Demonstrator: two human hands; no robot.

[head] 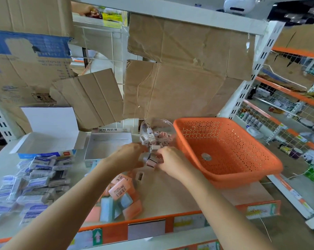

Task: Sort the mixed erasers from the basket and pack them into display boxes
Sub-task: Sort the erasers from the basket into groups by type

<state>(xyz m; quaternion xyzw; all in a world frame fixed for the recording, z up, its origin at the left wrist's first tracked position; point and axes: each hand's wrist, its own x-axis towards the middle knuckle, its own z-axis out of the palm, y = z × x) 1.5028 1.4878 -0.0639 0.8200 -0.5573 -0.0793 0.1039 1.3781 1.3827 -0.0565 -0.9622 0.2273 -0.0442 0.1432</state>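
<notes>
While both hands met over the shelf's middle, a few small erasers (pixel 149 161) sat clamped between them. The left hand (pixel 128 156) had its fingers (pixel 140 148) curled round one side, and the right hand (pixel 169 160) pinched the other. Just behind stood a clear tub (pixel 157 131) of more, with an open box (pixel 107 147) to its left. The basket (pixel 224 152) lay tilted at the right edge.

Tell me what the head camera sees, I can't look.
A left hand and a right hand pinch small erasers together. An orange basket sits to the right, a clear bowl of erasers behind.
</notes>
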